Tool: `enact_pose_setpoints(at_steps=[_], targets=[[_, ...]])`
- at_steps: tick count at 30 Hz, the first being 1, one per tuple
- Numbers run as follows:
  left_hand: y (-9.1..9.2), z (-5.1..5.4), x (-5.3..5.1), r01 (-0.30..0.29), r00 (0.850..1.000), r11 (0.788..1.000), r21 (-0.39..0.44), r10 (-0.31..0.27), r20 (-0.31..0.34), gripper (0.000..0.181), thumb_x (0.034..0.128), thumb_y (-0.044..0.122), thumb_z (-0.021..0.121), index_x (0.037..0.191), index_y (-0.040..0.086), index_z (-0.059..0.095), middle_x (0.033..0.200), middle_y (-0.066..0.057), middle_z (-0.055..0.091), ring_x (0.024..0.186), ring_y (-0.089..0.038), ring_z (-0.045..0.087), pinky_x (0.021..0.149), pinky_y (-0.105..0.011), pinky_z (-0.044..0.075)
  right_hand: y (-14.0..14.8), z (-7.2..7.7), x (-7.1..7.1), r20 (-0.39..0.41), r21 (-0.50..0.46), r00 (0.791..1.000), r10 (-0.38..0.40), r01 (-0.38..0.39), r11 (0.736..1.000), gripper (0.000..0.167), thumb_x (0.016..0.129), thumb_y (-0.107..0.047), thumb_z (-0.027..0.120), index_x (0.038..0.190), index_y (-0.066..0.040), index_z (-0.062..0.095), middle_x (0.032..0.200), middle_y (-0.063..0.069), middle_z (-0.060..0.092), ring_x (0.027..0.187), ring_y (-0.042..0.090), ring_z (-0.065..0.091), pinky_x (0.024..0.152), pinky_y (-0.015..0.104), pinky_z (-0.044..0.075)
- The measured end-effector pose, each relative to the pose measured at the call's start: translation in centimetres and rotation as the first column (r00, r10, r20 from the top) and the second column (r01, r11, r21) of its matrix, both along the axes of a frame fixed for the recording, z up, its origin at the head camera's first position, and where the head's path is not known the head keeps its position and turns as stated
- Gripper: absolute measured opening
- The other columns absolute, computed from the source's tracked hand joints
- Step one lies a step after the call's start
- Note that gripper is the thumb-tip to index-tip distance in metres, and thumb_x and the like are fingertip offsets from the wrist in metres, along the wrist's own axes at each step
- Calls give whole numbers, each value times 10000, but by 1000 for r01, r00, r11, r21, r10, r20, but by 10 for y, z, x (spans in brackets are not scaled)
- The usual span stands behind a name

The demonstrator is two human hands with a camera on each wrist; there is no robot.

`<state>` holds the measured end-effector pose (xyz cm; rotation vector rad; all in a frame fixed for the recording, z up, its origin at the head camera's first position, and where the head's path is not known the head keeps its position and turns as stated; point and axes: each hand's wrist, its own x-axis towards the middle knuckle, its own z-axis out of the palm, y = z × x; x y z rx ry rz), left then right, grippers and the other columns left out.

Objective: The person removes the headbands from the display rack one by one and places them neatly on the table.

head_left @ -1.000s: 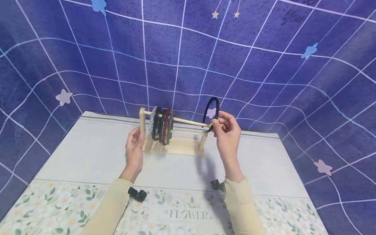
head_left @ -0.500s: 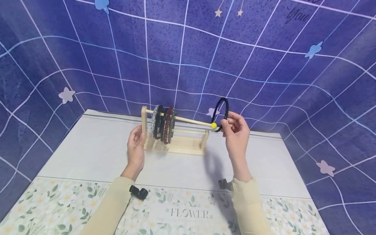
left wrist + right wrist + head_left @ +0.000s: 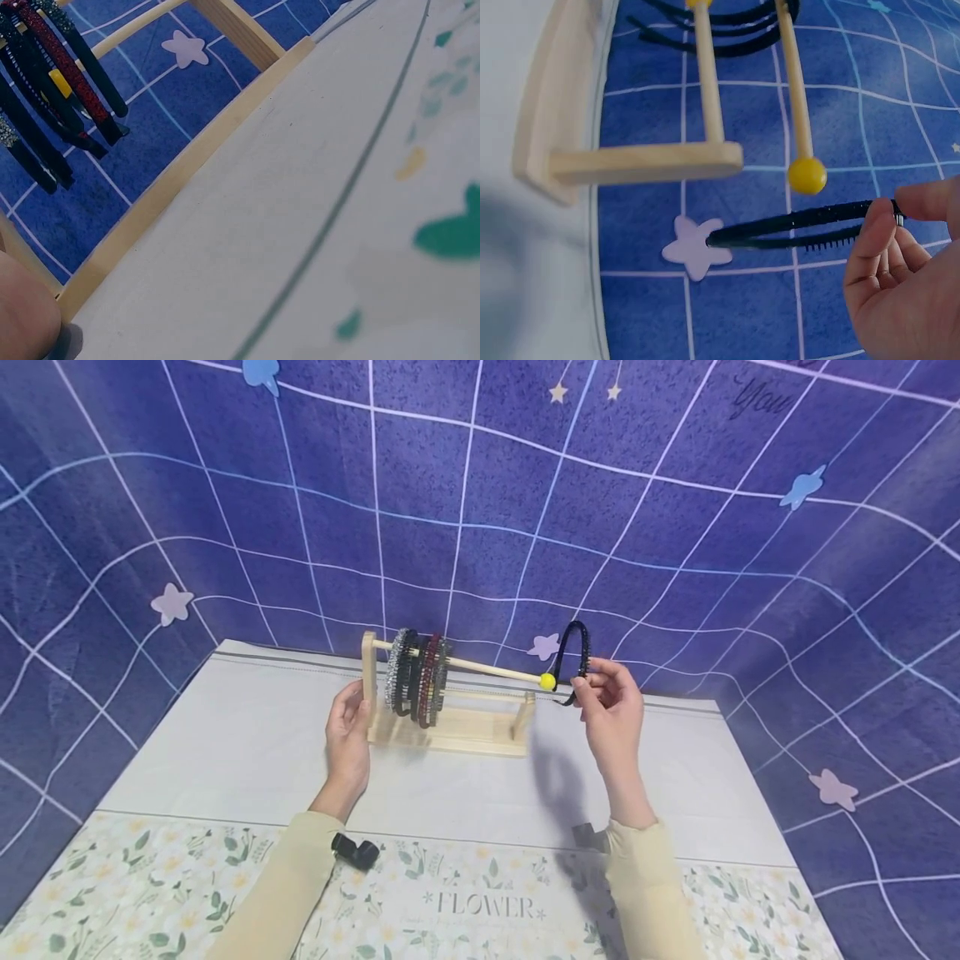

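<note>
A wooden headband stand (image 3: 480,745) stands on the table, its top rod tipped with a yellow ball (image 3: 548,682). Several headbands (image 3: 427,689), silver, black, dark red and grey, hang on the rod near its left end. My left hand (image 3: 347,743) grips the stand's left upright; only part of a digit (image 3: 26,307) shows in the left wrist view. My right hand (image 3: 617,718) pinches a black toothed headband (image 3: 585,647) between thumb and fingers, just right of the ball. In the right wrist view this headband (image 3: 802,218) is apart from the yellow knob (image 3: 807,175).
Below the top rod runs a lower wooden rod (image 3: 487,696), joined to a short right post (image 3: 523,718). Behind the white tabletop (image 3: 225,752) rises a blue cloth backdrop (image 3: 420,493) with stars. A floral strip (image 3: 480,893) covers the front.
My right hand has moved right with the black headband, from around the rod's end to beyond the yellow ball, dipping slightly. My left hand stays on the upright.
</note>
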<state>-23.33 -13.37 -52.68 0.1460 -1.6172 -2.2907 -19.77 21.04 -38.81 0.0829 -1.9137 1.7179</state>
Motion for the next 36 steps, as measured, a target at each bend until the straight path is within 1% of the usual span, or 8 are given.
enact_pose_setpoints(at_steps=[4, 8, 15, 18, 22, 26, 31, 36], targets=[[0, 0, -1, 0, 1000, 1000, 3, 0, -3, 374, 1158, 80, 545, 1511, 185, 611, 1447, 42, 630, 1448, -190, 521, 1277, -334, 397, 9, -8, -1, 23, 40, 1000, 5, -5, 999, 278, 988, 128, 719, 1262, 116, 671, 873, -61, 668, 661, 35, 628, 524, 137, 475], [0, 0, -2, -7, 1000, 1000, 8, 7, -11, 379, 1156, 71, 544, 1517, 167, 609, 1455, 37, 633, 1447, -196, 522, 1266, -325, 405, 16, -16, -3, 46, 68, 999, 23, -26, 997, 278, 990, 125, 728, 1260, 126, 665, 874, -53, 665, 677, 22, 626, 534, 134, 484], [0, 0, -2, -7, 1000, 1000, 22, 7, -17, 380, 1155, 61, 543, 1510, 172, 616, 1475, 30, 621, 1460, -197, 513, 1276, -318, 394, 26, -28, -5, 87, 89, 995, 46, -53, 995, 281, 989, 148, 725, 1261, 113, 666, 887, -22, 679, 650, 67, 644, 527, 148, 498], [0, 1, -1, -7, 1000, 999, 32, 7, -16, 376, 1154, 55, 542, 1495, 186, 628, 1482, 24, 616, 1475, -207, 506, 1289, -325, 385, 30, -31, -5, 101, 104, 994, 49, -59, 993, 283, 993, 144, 727, 1268, 108, 668, 901, 24, 690, 640, 65, 654, 517, 151, 496], [0, 1, -1, -2, 1000, 999, 36, 3, -14, 370, 1156, 58, 537, 1487, 192, 631, 1473, 35, 616, 1475, -199, 503, 1290, -325, 381, 35, -36, -3, 130, 114, 990, 50, -65, 991, 287, 998, 136, 730, 1276, 94, 674, 928, 139, 719, 614, 46, 664, 501, 156, 494], [1, 0, -1, 1, 1000, 999, 35, 0, -18, 360, 1156, 67, 539, 1483, 187, 631, 1437, 56, 635, 1441, -178, 522, 1271, -314, 396, 41, -42, -1, 147, 135, 988, 51, -71, 988, 273, 1006, 122, 730, 1272, 83, 681, 975, 236, 723, 615, 47, 673, 494, 167, 509], [2, -1, -2, -2, 1000, 999, 45, 3, -26, 360, 1151, 48, 545, 1476, 171, 640, 1403, 67, 656, 1401, -164, 544, 1249, -308, 411, 50, -48, 1, 177, 194, 983, 36, -71, 978, 251, 1017, 106, 720, 1263, 61, 691, 1021, 277, 714, 646, 51, 681, 494, 178, 536], [1, -1, -1, -2, 1000, 999, 43, 3, -24, 366, 1149, 36, 541, 1459, 196, 652, 1412, 54, 650, 1405, -165, 547, 1269, -312, 398, 58, -51, 4, 225, 230, 974, 18, -72, 971, 243, 1010, 116, 708, 1248, 68, 684, 1078, 312, 714, 675, 37, 687, 514, 168, 547]])
